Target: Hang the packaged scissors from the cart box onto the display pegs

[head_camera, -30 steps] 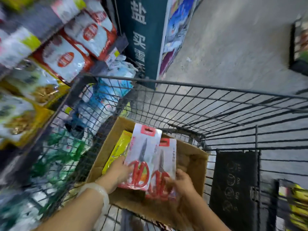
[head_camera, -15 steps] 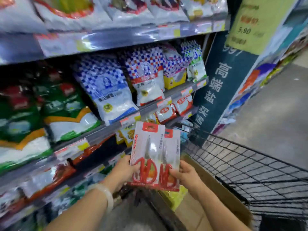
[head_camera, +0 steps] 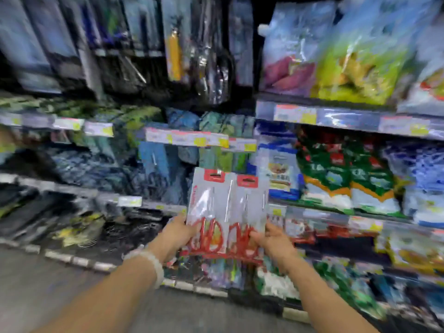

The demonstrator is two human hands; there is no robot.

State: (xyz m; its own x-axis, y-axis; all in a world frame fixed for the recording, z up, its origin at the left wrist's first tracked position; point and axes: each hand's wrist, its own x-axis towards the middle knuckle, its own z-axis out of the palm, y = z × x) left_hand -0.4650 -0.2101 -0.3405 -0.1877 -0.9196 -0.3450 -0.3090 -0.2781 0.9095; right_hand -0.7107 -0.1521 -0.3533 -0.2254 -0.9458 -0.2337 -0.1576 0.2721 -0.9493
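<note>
- The left hand (head_camera: 179, 233) gripped the lower left corner of a scissors pack (head_camera: 209, 212), fingers closed on its edge
- The right hand (head_camera: 272, 239) gripped the lower right corner of a second scissors pack (head_camera: 249, 207), also closed on it
- The two packs were held upright side by side, overlapping a little, with their red hang tabs at the top and red handles at the bottom by the hands
- They were held in the air in front of the store shelves (head_camera: 336, 114), not touching any shelf or peg
- A pale bracelet (head_camera: 150, 261) sat on the left wrist
- Behind the packs hung blue and green goods, too blurred to name
- To the right, green, white and orange bags (head_camera: 348, 179) stood on a shelf
- Yellow and white price tags (head_camera: 189, 138) ran along the shelf edges
- The whole view was smeared, so the pegs could not be made out
</note>
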